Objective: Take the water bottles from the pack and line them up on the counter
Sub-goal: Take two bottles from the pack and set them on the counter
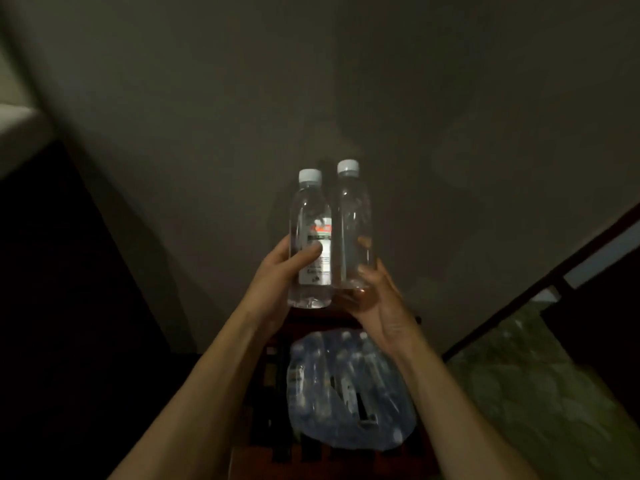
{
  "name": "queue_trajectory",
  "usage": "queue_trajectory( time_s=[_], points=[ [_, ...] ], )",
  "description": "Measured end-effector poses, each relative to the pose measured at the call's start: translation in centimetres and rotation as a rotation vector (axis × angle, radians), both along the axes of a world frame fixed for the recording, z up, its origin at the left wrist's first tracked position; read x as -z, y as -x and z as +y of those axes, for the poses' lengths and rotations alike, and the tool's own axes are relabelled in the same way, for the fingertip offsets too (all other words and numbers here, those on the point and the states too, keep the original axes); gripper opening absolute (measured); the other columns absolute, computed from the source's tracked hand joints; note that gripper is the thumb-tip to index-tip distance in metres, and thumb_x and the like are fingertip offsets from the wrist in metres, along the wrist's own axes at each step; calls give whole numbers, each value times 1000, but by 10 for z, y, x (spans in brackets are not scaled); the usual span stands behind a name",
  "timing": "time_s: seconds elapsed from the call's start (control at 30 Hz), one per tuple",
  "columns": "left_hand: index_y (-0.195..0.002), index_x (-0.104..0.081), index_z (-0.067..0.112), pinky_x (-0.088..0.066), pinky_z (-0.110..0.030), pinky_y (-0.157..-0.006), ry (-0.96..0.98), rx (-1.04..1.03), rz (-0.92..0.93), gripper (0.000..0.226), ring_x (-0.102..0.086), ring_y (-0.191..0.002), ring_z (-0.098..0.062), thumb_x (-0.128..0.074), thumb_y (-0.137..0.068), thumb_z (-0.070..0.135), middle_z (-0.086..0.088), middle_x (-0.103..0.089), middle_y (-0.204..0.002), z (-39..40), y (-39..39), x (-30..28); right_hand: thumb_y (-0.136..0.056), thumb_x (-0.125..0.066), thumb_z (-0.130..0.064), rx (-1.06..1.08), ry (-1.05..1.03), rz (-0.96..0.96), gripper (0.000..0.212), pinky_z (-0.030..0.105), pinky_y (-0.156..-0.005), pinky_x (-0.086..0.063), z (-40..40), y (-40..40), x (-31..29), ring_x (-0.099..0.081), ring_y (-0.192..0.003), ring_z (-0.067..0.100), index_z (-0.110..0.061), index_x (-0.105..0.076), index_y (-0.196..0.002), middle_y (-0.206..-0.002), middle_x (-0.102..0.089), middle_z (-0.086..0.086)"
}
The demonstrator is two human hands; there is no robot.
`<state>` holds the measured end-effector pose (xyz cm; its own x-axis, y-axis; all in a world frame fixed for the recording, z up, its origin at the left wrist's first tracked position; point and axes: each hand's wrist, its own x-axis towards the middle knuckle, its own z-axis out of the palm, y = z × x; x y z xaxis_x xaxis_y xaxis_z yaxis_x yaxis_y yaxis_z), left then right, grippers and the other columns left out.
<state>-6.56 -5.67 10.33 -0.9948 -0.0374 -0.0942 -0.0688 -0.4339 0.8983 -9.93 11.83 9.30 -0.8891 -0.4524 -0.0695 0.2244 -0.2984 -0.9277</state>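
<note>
Two clear water bottles with white caps are held upright side by side in front of a dim wall. My left hand (277,271) grips the left bottle (310,216), whose white and red label faces me. My right hand (381,299) grips the right bottle (353,220) near its base. The two bottles touch or nearly touch. Below them lies the blue plastic-wrapped pack (349,389) with several more bottles inside, resting on a dark reddish stand (263,362).
A plain grey wall (311,81) fills the upper frame. A dark piece of furniture (52,306) is at the left and a pale ledge (14,133) at the upper left. A greenish patterned surface (536,393) lies at the right behind a dark rail.
</note>
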Motion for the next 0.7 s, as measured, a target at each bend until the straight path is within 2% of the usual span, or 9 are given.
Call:
queue_trajectory(
  time_s=[0.13,0.27,0.37,0.43,0.5,0.57,0.63,0.7],
  points=[
    [-127,-61,25,-60,-32,-79,216,-115,158,41,-71,-106,-21,-69,-87,32,-3,-72,-118,-28,-28,-47,-84,-69,-19,-69,41,144,53,36,-84,-56,-27,-7,-37,-63,-118,29,-32,-52,-132,-128,-65,9],
    [-125,-59,24,-57,-18,-69,366,-352,241,40,-73,-96,-12,-69,-88,34,4,-74,-107,-41,-52,-75,-69,-78,-26,27,17,246,56,32,-78,-58,-74,-27,-59,-69,-103,19,-27,-54,-119,-107,-73,-1],
    [-115,-57,33,-57,-18,-65,454,-532,207,54,-74,-87,-5,-81,-70,51,10,-74,-98,-49,-69,-88,-69,-82,-34,72,80,285,47,25,-69,-57,-105,-45,-69,-72,-96,14,-30,-60,-111,-102,-74,-5],
    [-111,-55,31,-59,-23,-66,467,-636,154,68,-74,-83,-3,-86,-57,58,6,-73,-95,-60,-80,-97,-67,-85,-41,53,87,286,51,28,-60,-57,-119,-55,-79,-73,-91,14,-38,-57,-110,-99,-74,-9],
    [-107,-53,27,-60,-27,-64,436,-680,141,69,-74,-80,-6,-89,-55,54,3,-70,-96,-72,-91,-106,-63,-86,-47,8,68,288,60,32,-54,-56,-129,-61,-89,-74,-88,16,-41,-50,-111,-96,-73,-12],
    [-106,-52,22,-59,-24,-58,384,-676,146,63,-76,-76,-11,-90,-60,45,-2,-70,-97,-83,-102,-116,-60,-87,-45,-24,76,284,67,41,-60,-59,-140,-67,-98,-73,-91,21,-34,-49,-114,-97,-73,-7],
    [-106,-55,16,-58,-24,-57,325,-672,172,57,-77,-74,-17,-88,-65,38,-7,-72,-95,-97,-112,-125,-61,-86,-39,-46,107,295,66,51,-74,-60,-152,-73,-107,-72,-95,28,-23,-53,-116,-100,-74,2],
    [-105,-59,10,-58,-26,-60,289,-677,214,49,-77,-74,-21,-84,-71,34,-10,-75,-91,-113,-124,-132,-67,-81,-38,-76,110,365,57,46,-76,-60,-167,-80,-117,-72,-95,27,-16,-57,-115,-102,-74,5]
  ],
)
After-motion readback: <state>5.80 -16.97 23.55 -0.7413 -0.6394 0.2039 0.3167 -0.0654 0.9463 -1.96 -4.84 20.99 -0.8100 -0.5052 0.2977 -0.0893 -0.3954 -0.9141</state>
